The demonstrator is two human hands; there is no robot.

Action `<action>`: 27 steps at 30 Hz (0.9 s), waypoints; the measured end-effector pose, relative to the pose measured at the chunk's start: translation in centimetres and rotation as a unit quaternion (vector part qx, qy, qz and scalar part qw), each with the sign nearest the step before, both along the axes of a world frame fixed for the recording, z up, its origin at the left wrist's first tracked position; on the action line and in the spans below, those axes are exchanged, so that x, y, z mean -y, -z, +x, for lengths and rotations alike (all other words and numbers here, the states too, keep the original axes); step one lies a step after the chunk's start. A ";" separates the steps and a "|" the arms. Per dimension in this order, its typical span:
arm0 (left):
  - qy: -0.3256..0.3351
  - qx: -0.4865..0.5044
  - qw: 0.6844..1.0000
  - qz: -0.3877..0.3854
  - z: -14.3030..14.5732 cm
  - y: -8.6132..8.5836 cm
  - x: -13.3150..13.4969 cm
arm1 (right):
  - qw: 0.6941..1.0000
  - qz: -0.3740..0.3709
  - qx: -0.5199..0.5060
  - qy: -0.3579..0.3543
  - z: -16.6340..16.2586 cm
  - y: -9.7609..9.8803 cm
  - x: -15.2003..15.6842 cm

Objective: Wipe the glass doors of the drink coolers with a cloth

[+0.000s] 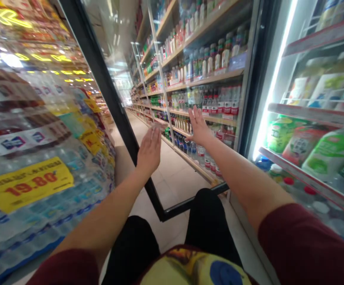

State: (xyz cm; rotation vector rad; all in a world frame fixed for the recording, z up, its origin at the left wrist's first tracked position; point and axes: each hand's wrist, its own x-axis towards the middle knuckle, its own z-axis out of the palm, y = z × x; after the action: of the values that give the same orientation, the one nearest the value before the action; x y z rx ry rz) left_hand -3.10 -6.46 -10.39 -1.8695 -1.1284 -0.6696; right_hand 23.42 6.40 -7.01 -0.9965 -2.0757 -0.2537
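Note:
My left hand [150, 149] is stretched out with flat fingers, palm toward the open glass fridge door [172, 99], close to its dark frame [112, 99]. My right hand [198, 126] is also open with fingers spread, palm against or just short of the glass pane. Neither hand holds anything. Through the glass I see store shelves of bottles [216, 59]. My knees in black trousers [207, 221] are bent below me.
The open cooler on the right has lit shelves [314, 114] with green and white drink pouches and bottle caps below. On the left stand stacked water packs with a yellow price sign "19.80" [26, 184]. A tiled aisle floor [174, 178] runs ahead.

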 end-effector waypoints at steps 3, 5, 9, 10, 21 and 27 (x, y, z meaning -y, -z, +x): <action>0.046 -0.089 0.993 -0.055 -0.2 4.5 0.7 | 1.000 0.006 -0.001 -0.010 0.2 0.1 -0.3; 0.053 -0.101 0.991 -0.072 -0.1 5.1 0.6 | 1.000 0.007 -0.003 -0.014 0.3 0.2 -0.3; 0.036 -0.006 0.999 -0.034 1.1 0.3 -0.6 | 1.000 0.011 -0.009 -0.017 0.4 0.2 0.0; 0.031 0.017 0.999 -0.023 1.4 -1.2 -1.0 | 1.000 0.011 -0.012 -0.016 0.4 0.2 0.2; 0.130 0.132 0.982 -0.048 3.0 -4.8 -1.8 | 0.969 0.104 -0.081 -0.210 -4.4 -1.0 7.2; 0.235 0.096 0.967 -0.014 3.5 -6.6 -0.2 | 0.955 0.122 -0.121 -0.241 -9.6 -1.3 9.2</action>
State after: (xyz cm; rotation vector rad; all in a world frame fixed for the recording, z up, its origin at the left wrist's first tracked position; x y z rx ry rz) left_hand 0.42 -6.29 -3.81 -2.1534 -0.8107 -1.1252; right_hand 13.80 -2.84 -5.74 -0.3340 -1.9335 -0.1223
